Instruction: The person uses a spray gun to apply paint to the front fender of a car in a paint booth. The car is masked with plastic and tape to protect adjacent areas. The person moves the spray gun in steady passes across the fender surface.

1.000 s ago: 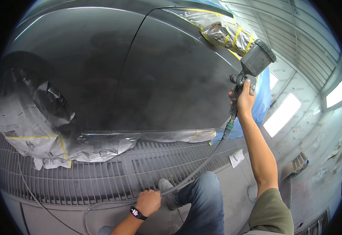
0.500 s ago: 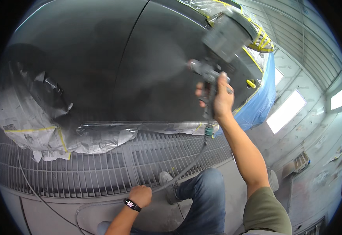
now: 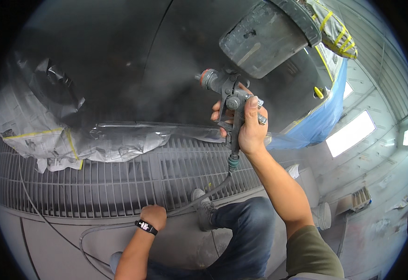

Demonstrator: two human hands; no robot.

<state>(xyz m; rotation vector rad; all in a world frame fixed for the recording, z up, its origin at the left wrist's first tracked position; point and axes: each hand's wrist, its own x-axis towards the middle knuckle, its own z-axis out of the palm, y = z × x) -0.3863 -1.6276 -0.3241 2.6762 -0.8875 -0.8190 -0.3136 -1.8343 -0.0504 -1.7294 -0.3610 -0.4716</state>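
Observation:
My right hand (image 3: 250, 119) is wrapped round the handle of a grey spray gun (image 3: 229, 95), thumb at its back and fingers at the trigger side. A large paint cup (image 3: 267, 39) sits on top of the gun, tilted. The red-ringed nozzle points left along a dark car body panel (image 3: 106, 70), with pale mist before it. From the green fitting under the handle an air hose (image 3: 204, 196) runs down to my left hand (image 3: 153, 217). That hand is closed round the hose, low over the floor grating, a watch on its wrist; its fingertips are hidden.
Masking paper and film (image 3: 36, 121) cover the car's lower left and bottom edge. Blue sheeting (image 3: 323, 121) hangs at its right end. Below the car lies a metal floor grating (image 3: 115, 182). A white bucket (image 3: 324, 215) stands right of my legs, near the booth wall (image 3: 376, 168).
My right hand and the spray gun have come left and nearer, and the cup looks larger. My left hand sits slightly further left and up in view, still on the hose.

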